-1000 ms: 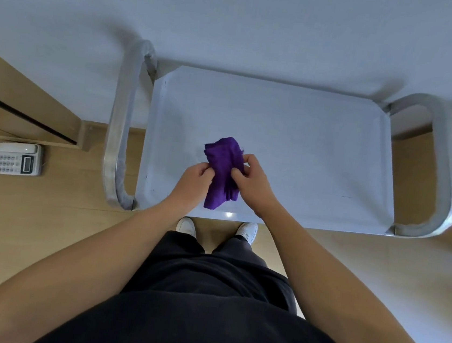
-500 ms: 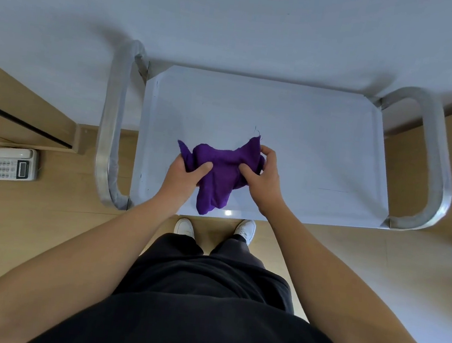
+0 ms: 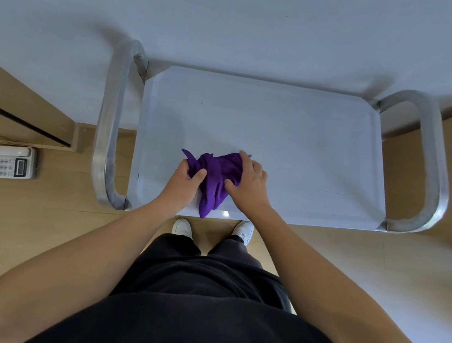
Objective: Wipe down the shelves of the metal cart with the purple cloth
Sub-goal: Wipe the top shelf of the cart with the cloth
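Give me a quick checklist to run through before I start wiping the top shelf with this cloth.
1. Purple cloth in hand: ok, left hand and right hand both grip it.
2. Cloth spread flat for wiping: not ok, it is bunched, one corner hanging over the near edge.
3. Top shelf free of items: ok.
4. Cart handles clear of the arms: ok.
5. Lower shelves reachable: cannot tell, hidden beneath the top shelf.

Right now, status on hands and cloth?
Left hand and right hand both grip purple cloth, bunched on cart's top shelf. Rest of shelf bare.
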